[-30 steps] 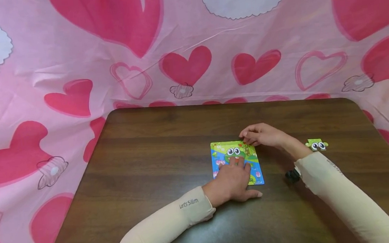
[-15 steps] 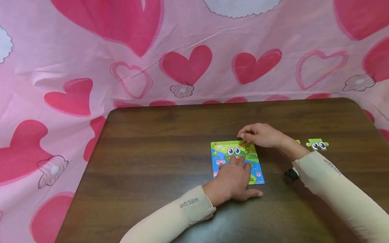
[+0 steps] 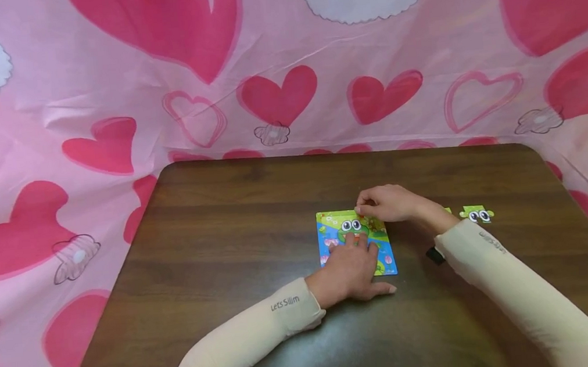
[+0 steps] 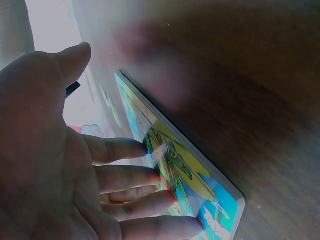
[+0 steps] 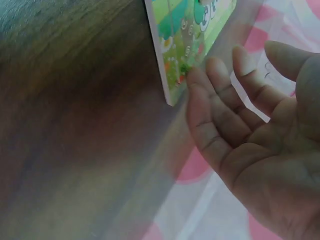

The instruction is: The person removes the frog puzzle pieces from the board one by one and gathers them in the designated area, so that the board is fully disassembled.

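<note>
A pale pink cloth printed with red hearts [image 3: 19, 225] hangs at the left and runs behind the dark brown wood-grain table [image 3: 215, 243]. A cream sleeve with dark lettering [image 3: 264, 320] reaches in from the lower left to the left hand [image 3: 351, 269], whose fingers lie extended and released on the board, the thumb stretched out beside it. Under those fingers, right of the table's middle, the flat, square green-and-blue board picturing a big-eyed green character [image 3: 335, 226] lies on the table. At its far right corner, the right hand [image 3: 392, 202] touches the board with loosely bent fingers; the right wrist view shows them grasping nothing. A small black object [image 3: 435, 255] shows under the right wrist. Farther right lies a light green jigsaw-shaped piece with two large eyes [image 3: 477, 214], near the other cream sleeve [image 3: 524, 291].
</note>
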A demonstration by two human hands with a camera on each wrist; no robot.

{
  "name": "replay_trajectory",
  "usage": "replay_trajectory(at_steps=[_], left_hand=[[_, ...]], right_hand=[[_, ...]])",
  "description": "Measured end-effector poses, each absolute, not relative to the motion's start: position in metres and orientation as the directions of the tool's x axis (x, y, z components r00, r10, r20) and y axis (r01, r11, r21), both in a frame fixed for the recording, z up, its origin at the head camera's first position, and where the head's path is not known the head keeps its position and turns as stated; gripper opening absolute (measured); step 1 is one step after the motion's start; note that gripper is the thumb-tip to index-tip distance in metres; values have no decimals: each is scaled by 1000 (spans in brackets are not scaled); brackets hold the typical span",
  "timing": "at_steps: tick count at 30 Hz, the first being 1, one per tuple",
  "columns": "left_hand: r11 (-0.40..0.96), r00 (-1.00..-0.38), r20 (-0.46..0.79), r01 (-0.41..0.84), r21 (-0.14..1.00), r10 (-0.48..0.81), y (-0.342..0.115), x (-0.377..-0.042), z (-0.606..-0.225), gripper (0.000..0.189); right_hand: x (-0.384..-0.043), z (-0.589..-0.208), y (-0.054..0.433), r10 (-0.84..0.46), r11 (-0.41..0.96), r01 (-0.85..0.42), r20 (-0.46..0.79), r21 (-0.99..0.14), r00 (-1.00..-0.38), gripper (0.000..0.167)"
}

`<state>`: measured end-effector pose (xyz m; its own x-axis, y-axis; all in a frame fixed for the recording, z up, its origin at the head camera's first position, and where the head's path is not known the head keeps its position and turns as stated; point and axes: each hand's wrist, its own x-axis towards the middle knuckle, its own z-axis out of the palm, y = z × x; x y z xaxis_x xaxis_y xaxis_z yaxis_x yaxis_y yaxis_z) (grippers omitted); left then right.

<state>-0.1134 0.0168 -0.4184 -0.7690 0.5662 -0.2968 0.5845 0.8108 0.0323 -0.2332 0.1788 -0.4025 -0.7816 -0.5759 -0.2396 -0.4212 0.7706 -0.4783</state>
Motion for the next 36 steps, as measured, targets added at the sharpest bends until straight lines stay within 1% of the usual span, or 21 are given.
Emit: replay_trajectory(at_steps=[6,9,16,23,29,36], left_hand=[[804,-758,-299,591,58,579,17,-112,-420,87],[803,-758,-292,593,63,583,17,-112,-420,87],[799,-761,-275,600,45,587,16,-114,-419,88],[798,-754,-290,600,65,590,16,-115,-418,89],[797,-749,-292,598,85,594,14,-116,-417,89],[794,-750,-291,604,68,595,14,-118,-417,88]], right_hand=[[-238,-416,187,-517,738,-276,-254,-615,-817,23],[-239,-420,192,-519,711,-251,-251,-657,-817,24],[-239,-421,196,-526,661,-219,-236,-717,-817,23],[-237,-423,198,-525,591,-138,-249,-794,-814,26],[-234,-426,198,-563,550,-121,-260,-826,-785,33],[-231,-432,199,-546,534,-58,-292,-844,-785,33]])
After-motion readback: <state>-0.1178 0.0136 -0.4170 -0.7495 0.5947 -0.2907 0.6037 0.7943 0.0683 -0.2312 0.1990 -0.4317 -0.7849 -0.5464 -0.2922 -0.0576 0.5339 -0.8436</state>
